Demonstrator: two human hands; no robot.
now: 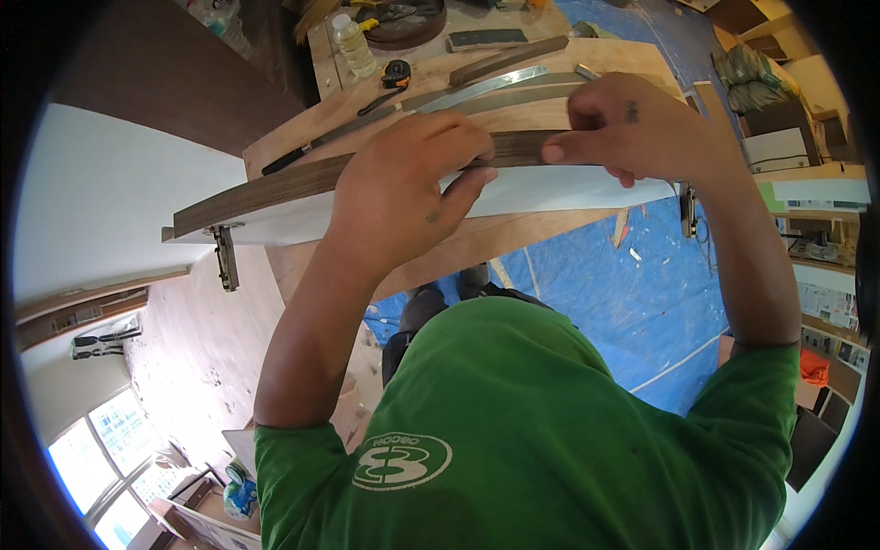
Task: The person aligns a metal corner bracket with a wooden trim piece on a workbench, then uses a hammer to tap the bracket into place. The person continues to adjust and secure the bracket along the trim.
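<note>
A long cabinet door (275, 194) stands on edge across the workbench, its dark wood-grain edge up and its white face towards me. A metal hinge (224, 258) hangs near its left end and another hinge (688, 209) near its right end. My left hand (403, 188) is closed at the middle of the edge, thumb and fingers pinched over it. Farther right, my right hand (637, 128) has its thumb along the edge and its fingers curled against the door. Whether either hand pinches something small there is hidden.
Behind the door, the wooden workbench (642, 62) bears a tape measure (395, 75), a metal ruler (495, 87), a dark wood strip (509, 61), a black-handled tool (286, 160) and a clear bottle (354, 46). Blue sheeting (587, 275) covers the floor. Cabinet parts stand right.
</note>
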